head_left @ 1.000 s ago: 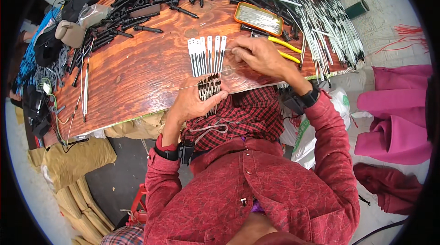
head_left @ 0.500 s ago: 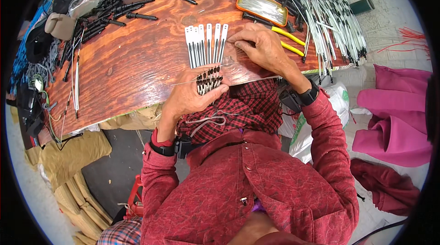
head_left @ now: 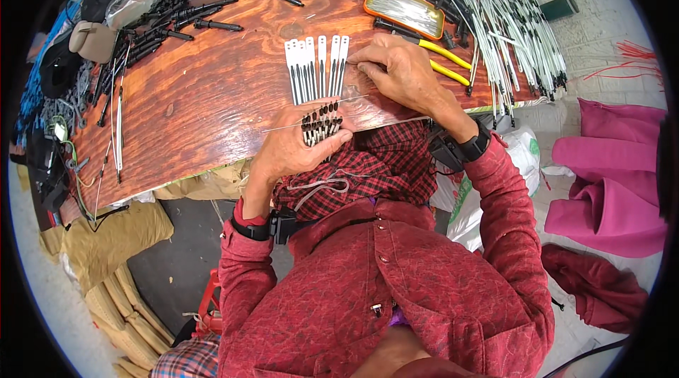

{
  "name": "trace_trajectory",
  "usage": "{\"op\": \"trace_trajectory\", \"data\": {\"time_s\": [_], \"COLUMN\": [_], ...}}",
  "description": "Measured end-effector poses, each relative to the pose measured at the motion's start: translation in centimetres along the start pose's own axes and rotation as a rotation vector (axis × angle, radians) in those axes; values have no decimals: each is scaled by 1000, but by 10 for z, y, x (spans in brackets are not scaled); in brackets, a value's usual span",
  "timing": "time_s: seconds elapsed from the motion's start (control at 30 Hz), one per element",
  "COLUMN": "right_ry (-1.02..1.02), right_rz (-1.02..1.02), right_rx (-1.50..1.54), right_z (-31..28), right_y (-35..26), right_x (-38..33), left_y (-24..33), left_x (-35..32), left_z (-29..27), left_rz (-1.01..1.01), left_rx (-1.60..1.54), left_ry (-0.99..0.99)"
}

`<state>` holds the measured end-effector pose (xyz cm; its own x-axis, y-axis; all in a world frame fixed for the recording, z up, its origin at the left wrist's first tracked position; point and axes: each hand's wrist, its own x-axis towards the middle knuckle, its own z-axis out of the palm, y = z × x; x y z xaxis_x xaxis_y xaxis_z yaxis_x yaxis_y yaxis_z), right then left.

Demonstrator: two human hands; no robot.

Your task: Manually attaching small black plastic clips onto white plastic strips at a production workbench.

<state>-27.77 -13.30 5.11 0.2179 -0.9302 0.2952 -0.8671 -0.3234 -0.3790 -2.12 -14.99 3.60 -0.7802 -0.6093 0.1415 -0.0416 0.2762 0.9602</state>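
Observation:
My left hand (head_left: 293, 148) is closed around a bundle of slim strips (head_left: 316, 70) at the table's near edge. Their flat white ends with small dark holes fan out away from me, and black stems run down to the hand. At the near end, dark-tipped white ends (head_left: 322, 122) stick out in rows between thumb and fingers. A thin pale wire (head_left: 283, 128) crosses the bundle. My right hand (head_left: 399, 70) is to its right, fingers curled together in a pinch by the rightmost strip's edge; what they hold, if anything, is too small to make out.
Yellow-handled pliers (head_left: 447, 65) lie beyond my right hand. An orange-rimmed tray (head_left: 368, 7) of thin pale pins is behind them. White rods (head_left: 506, 45) pile up at the right, black tubular parts (head_left: 212, 14) along the back. Magenta cloth (head_left: 608, 187) lies at far right.
My right hand has shifted slightly left and its fingertips remain beside the strips. The fanned white ends have moved very slightly left; my left hand's grip is unchanged.

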Motion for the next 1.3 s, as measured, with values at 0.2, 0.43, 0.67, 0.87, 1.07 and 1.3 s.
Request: {"op": "trace_trajectory", "data": {"time_s": [0.2, 0.43, 0.67, 0.87, 1.07, 1.3], "right_ry": [57, 72, 99, 86, 113, 119], "right_rz": [-39, -106, -138, -147, -177, -207], "right_rx": [-19, -64, -91, -159, -162, -166], "right_z": [1, 6, 6, 5, 9, 8], "right_y": [-4, -2, -6, -7, -9, -10], "right_x": [4, 11, 16, 17, 19, 21], "left_y": [-1, -14, -14, -14, -21, -15], "left_x": [0, 0, 0, -2, -3, 0], "left_z": [0, 2, 0, 0, 2, 1], "left_rz": [16, 103, 103, 73, 78, 110], "left_rx": [-31, 52, 68, 69, 76, 49], "left_ry": [-7, 25, 22, 18, 26, 33]}}
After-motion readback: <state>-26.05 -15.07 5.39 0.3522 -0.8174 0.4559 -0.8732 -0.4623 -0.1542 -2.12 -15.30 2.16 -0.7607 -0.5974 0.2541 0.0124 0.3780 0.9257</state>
